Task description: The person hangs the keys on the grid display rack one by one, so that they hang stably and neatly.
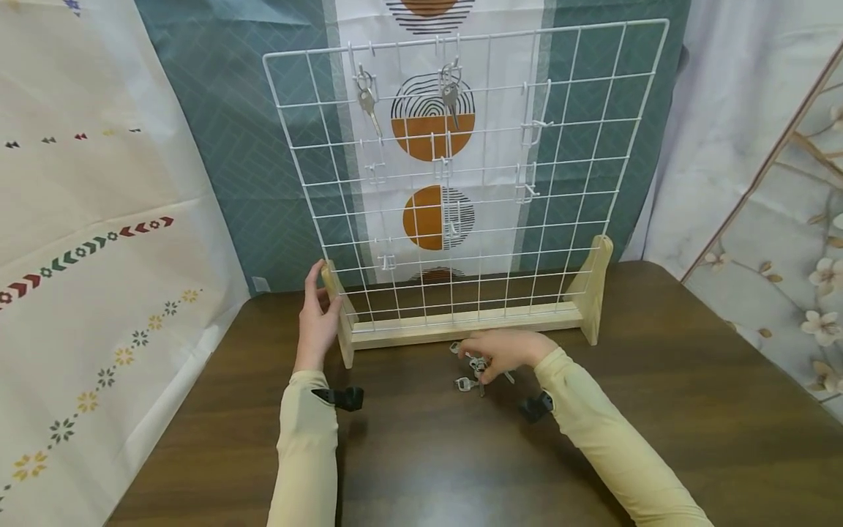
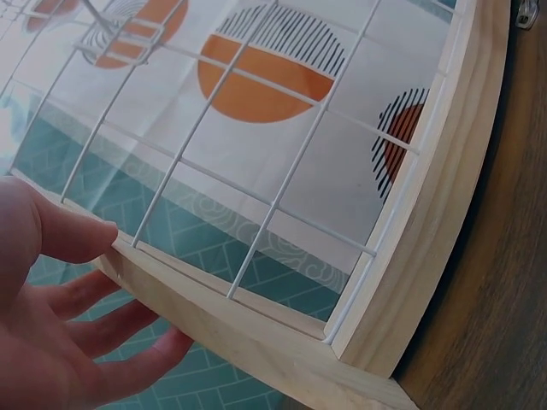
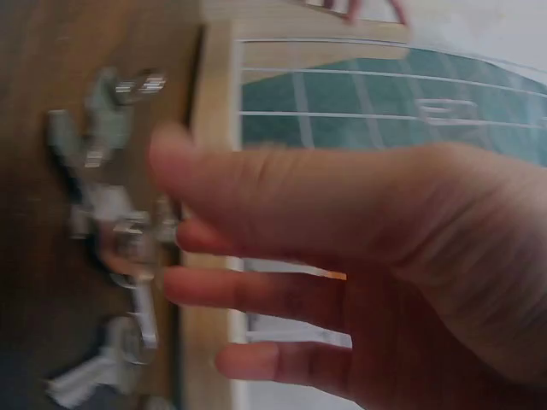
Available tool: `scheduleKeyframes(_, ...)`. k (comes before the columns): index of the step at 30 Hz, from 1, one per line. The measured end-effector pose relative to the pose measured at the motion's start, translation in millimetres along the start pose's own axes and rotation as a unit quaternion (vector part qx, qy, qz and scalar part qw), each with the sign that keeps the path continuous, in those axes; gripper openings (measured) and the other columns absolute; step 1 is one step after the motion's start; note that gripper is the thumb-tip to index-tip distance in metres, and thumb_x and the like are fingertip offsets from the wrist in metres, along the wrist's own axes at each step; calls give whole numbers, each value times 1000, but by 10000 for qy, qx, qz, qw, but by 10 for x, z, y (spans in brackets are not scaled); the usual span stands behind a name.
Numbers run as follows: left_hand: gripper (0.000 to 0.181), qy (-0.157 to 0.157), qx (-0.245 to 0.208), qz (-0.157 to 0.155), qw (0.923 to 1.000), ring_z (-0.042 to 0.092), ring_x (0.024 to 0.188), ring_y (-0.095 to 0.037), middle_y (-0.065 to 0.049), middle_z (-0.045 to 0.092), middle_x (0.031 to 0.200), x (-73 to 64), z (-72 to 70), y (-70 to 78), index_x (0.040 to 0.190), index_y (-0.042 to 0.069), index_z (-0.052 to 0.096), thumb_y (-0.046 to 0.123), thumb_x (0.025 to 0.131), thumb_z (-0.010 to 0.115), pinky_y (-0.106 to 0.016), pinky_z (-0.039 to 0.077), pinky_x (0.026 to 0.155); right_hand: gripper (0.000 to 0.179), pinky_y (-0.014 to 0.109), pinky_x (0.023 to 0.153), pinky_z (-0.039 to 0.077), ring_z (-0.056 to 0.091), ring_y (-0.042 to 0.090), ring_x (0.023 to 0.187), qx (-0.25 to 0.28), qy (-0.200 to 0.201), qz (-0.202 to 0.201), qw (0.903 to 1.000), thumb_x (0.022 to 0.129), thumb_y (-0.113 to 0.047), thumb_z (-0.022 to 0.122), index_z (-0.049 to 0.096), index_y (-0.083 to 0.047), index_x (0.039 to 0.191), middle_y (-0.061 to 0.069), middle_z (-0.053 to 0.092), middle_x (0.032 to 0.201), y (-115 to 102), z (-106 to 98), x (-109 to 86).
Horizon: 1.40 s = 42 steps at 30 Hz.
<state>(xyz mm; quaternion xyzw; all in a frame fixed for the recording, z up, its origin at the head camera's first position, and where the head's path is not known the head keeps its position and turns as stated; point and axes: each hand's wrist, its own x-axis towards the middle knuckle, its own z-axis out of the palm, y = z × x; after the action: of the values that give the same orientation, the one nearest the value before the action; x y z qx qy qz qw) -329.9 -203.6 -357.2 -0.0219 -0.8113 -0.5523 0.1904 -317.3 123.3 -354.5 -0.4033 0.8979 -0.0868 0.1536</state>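
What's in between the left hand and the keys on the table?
The head view shows the wooden stand's left end, then a bit of bare tabletop.

Our left arm reaches almost straight forward, while our right arm slants inward from the lower right; pale yellow sleeves cover both up to the wrists. Our left hand points upward, thumb on one side and bent fingers on the other, in a light grip. Our right hand is palm down, its fingers loosely bent and its thumb held apart, blurred at the tip in the right wrist view.
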Motion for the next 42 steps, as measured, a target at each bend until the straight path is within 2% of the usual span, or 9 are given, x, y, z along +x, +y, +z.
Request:
scheduleKeyframes(3,71,17,23,13,10000,55,119,-39,-23,50,135,5,1,17,150,46,18,6,99,49,-60,49,91,39,30,70,49,55,14,78,-389,61,130,9991,78,-6,77,60,-10,113,8,58,107,20,80,73)
scheduleKeyframes(9,72,58,56,14,10000,55,119,-39,-23,50,136,5,3,24,150,46,19,6,99,49,-59,49,92,33,27,66,47,51,11,75,-850,320,185,9957,73,-6,82,59,-13,96,1,53,92,97,198,149)
scheduleKeyframes(12,72,60,79,3,10000,54,120,-39,-23,50,136,1,6,14,150,46,18,6,99,49,-59,49,92,31,26,66,46,50,10,75,-843,355,187,9956,73,-2,79,58,-13,93,-1,53,90,124,220,160)
scheduleKeyframes(18,72,72,99,49,9999,54,121,-40,-23,49,137,6,2,8,150,46,18,6,99,49,-59,49,93,24,25,66,42,47,10,73,-873,449,160,9950,77,9,66,58,-12,86,-2,54,82,141,189,162)
scheduleKeyframes(22,72,55,116,76,9999,55,119,-41,-24,48,137,5,-4,-1,150,45,17,6,99,48,-60,49,91,20,24,63,42,47,9,69,-961,566,76,9937,83,8,61,60,-12,82,-2,57,76,138,165,147)
scheduleKeyframes(25,72,41,143,68,9999,56,117,-41,-24,48,138,1,-3,-9,150,46,17,6,99,48,-60,49,91,18,24,62,43,48,8,67,-922,610,163,9937,87,5,60,61,-12,81,-3,58,76,131,147,115)
scheduleKeyframes(30,73,32,158,69,9998,56,115,-40,-23,48,137,-7,3,-13,150,45,17,5,99,49,-58,49,90,15,23,59,42,47,7,65,-778,773,106,9939,88,0,61,61,-13,82,-6,57,72,103,100,61)
scheduleKeyframes(36,71,22,172,90,9998,56,116,-40,-23,49,137,-13,-1,-7,151,42,18,5,99,48,-57,49,90,10,21,57,40,48,4,62,-1098,1169,-75,9870,88,-8,65,63,-17,85,-9,57,69,6,-100,-24)
scheduleKeyframes(42,71,51,136,93,9999,56,115,-39,-23,50,135,-8,0,-4,151,43,18,5,99,48,-56,50,90,8,28,56,45,54,5,63,-1643,1893,-105,9680,90,-15,66,62,-19,83,-9,63,72,-139,-550,-219)
